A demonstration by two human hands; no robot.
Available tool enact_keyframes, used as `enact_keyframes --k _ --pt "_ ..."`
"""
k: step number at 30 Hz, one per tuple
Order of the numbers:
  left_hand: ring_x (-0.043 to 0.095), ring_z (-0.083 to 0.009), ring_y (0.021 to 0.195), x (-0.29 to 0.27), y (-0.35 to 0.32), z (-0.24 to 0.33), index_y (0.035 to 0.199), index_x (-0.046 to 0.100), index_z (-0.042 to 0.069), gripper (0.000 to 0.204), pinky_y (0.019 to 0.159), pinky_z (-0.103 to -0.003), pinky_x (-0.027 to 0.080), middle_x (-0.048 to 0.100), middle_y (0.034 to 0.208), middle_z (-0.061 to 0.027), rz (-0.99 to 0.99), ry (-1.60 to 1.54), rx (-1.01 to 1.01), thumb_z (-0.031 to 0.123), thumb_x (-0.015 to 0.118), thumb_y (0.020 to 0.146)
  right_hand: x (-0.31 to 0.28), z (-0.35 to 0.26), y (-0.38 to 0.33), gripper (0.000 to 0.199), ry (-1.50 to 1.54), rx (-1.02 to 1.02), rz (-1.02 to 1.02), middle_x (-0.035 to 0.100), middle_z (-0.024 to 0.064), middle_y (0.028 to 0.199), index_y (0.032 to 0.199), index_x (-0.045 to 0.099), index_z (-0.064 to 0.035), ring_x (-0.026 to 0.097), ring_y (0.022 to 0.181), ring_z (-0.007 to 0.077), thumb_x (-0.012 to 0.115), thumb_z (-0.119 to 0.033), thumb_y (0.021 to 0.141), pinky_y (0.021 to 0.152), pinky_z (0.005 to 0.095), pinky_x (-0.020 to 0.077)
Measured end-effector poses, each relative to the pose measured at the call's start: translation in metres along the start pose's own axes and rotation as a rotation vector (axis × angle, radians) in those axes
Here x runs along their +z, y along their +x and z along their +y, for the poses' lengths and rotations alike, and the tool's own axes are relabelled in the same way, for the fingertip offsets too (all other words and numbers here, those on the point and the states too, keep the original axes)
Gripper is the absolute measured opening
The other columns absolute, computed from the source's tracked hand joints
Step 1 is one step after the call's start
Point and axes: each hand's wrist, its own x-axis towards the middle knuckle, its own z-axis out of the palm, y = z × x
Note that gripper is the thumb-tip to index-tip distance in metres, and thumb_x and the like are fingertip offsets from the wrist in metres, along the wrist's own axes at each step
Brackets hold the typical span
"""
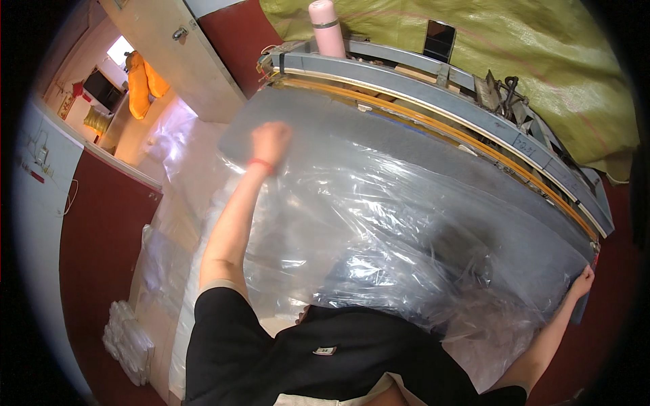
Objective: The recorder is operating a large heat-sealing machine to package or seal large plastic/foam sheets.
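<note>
A sheet of clear, glossy plastic film (365, 210) lies wrinkled over a wide grey work surface (325, 111) in front of me. My left hand (271, 143), with a red band at the wrist, is over the far left part of the surface. Motion blurs it, but the fingers look curled closed at the film's far left edge. At the right end of the surface, my right hand (582, 281) pinches the film's edge between thumb and fingers. Loose film bunches up near my body and right forearm.
A long metal frame (433, 95) with an orange strip runs behind the surface. On it stands a pink bottle (328, 30); a yellow-green woven sheet (548, 54) hangs behind. Stacked plastic bags (127, 338) lie lower left, near an open door (179, 57).
</note>
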Motion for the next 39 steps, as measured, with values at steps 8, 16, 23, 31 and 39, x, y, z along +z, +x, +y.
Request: enact_keyframes --k 8,16,23,31,39 --pt "0.055 -0.0221 0.07 0.003 0.006 0.026 0.071 0.061 0.009 0.013 0.066 -0.032 0.043 0.059 0.068 -0.0038 0.019 -0.092 0.013 0.021 0.064 0.068 -0.075 0.014 -0.016 0.034 0.415 0.113 0.029 0.056 0.0056 0.095 0.098 0.056 -0.0006 0.05 0.087 0.0149 0.049 -0.031 0.086 0.081 0.0264 0.0381" --pt "0.058 -0.0223 0.073 0.003 0.028 0.071 0.07 0.061 0.008 0.01 0.067 -0.031 0.044 0.06 0.073 -0.0076 0.106 -0.054 0.128 0.017 0.062 0.069 -0.073 0.118 0.03 0.04 0.138 0.212 -0.112 0.056 0.0097 0.107 0.104 0.056 -0.0001 0.053 0.095 0.0192 0.048 -0.034 0.084 0.084 0.0292 0.0388" --pt "0.048 -0.0122 0.067 -0.013 0.094 0.127 0.079 0.056 0.0 0.02 0.063 -0.027 0.041 0.054 0.071 -0.0019 0.428 -0.845 -0.236 0.018 0.049 0.08 -0.08 0.041 0.069 0.038 0.484 0.082 -0.278 0.058 0.0096 0.105 0.108 0.056 -0.0055 0.053 0.097 0.0215 0.034 -0.03 0.088 0.084 0.0328 0.0397" --pt "0.042 -0.0068 0.055 0.105 0.102 0.002 0.072 0.057 0.005 0.018 0.05 -0.022 0.035 0.05 0.061 0.0018 0.29 -0.702 -0.424 0.021 0.054 0.08 0.061 -0.086 0.027 0.018 0.529 0.162 0.063 0.054 0.005 0.068 0.083 0.055 -0.0022 0.05 0.062 0.0124 0.053 -0.021 0.082 0.06 0.0257 0.0407" --pt "0.033 -0.0032 0.05 0.129 0.125 0.0 0.066 0.051 0.01 0.016 0.045 -0.018 0.025 0.042 0.057 0.0061 0.234 -0.949 -0.356 0.014 0.056 0.08 0.072 -0.087 0.041 0.014 0.727 0.241 0.101 0.052 0.0026 0.062 0.081 0.053 -0.0014 0.046 0.053 0.0098 0.058 -0.014 0.078 0.052 0.0219 0.0383"
